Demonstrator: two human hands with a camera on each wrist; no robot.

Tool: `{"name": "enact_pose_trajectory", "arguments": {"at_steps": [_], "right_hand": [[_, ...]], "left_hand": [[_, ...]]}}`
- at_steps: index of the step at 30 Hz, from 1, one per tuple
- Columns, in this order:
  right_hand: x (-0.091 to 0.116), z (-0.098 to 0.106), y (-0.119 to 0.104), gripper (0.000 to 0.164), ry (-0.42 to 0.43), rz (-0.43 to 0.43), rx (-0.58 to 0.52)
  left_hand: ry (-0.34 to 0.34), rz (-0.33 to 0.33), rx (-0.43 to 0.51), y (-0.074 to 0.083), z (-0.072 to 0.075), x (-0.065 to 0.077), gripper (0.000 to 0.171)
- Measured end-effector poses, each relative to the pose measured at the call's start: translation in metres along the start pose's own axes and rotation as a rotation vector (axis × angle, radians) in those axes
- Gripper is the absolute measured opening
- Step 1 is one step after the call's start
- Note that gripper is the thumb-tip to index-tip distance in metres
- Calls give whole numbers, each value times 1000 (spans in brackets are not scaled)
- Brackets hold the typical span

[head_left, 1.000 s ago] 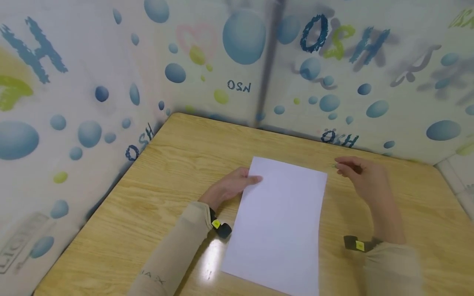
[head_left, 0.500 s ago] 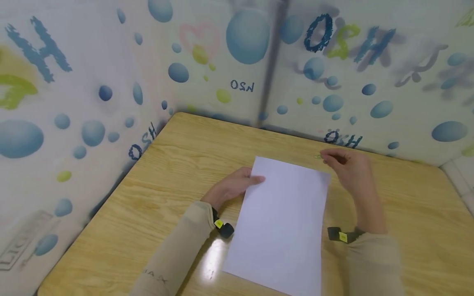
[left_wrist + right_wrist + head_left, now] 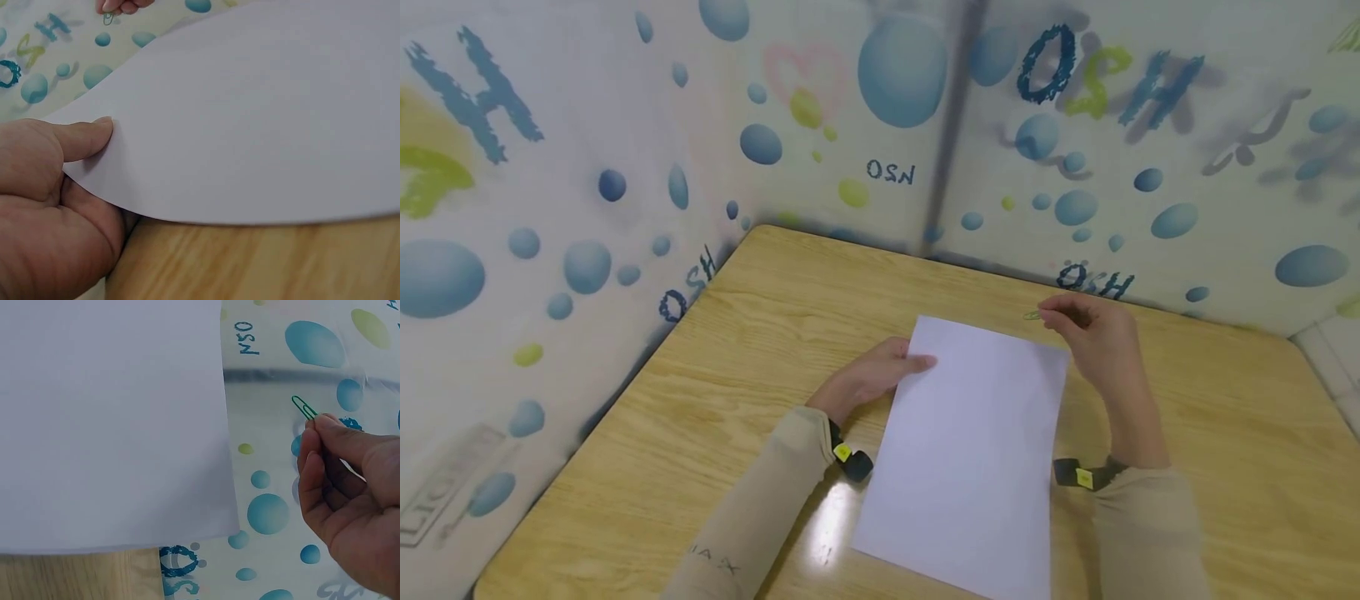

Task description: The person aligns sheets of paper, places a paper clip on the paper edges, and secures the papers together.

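A blank white sheet of paper (image 3: 970, 458) is held up at its upper left edge by my left hand (image 3: 876, 371). The thumb (image 3: 90, 139) lies on top of the sheet and the other fingers pass beneath it. Beyond the sheet's upper right corner, my right hand (image 3: 1093, 337) pinches a green paper clip (image 3: 303, 406) between thumb and fingertips. The clip points away from the fingers and stands apart from the paper. In the left wrist view the same clip (image 3: 108, 19) hangs at the top edge, below the right fingertips.
The wooden table (image 3: 700, 400) lies under both hands. Patterned walls (image 3: 820, 117) with blue bubbles and letters rise along its back and left sides. Each wrist wears a dark strap with a small black camera (image 3: 853, 465).
My right hand has moved left and slightly up with the paper clip, closer to the sheet's top edge. The left hand and the paper have stayed almost still.
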State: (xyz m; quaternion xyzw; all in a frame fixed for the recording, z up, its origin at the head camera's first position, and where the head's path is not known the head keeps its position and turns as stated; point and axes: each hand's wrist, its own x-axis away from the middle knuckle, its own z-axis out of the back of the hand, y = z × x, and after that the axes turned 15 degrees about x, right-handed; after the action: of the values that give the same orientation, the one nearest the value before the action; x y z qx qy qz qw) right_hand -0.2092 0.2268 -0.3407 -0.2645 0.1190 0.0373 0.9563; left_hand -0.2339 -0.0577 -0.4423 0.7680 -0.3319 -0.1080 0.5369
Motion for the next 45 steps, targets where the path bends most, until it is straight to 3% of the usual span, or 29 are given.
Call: {"name": "enact_pose_trajectory", "arguments": {"at_steps": [5, 10, 21, 28, 34, 40, 45], "right_hand": [[-1, -2, -4, 22, -24, -35, -9], [-3, -6, -8, 27, -45, -16, -37], [-8, -17, -20, 24, 24, 23, -48], [-21, -39, -30, 21, 7, -16, -68], [-31, -59, -42, 17, 28, 54, -20], [-34, -71, -56, 12, -38, 122, -22], [-35, -76, -60, 11, -101, 122, -39]], "left_hand": [[-3, 1, 0, 0, 1, 0, 26], [-6, 0, 3, 0, 1, 0, 25], [2, -8, -21, -1, 5, -2, 24], [-18, 4, -4, -3, 6, -3, 26], [-12, -5, -17, 0, 6, 0, 28], [-45, 6, -1, 0, 4, 2, 29], [-47, 6, 37, 0, 6, 0, 29]]}}
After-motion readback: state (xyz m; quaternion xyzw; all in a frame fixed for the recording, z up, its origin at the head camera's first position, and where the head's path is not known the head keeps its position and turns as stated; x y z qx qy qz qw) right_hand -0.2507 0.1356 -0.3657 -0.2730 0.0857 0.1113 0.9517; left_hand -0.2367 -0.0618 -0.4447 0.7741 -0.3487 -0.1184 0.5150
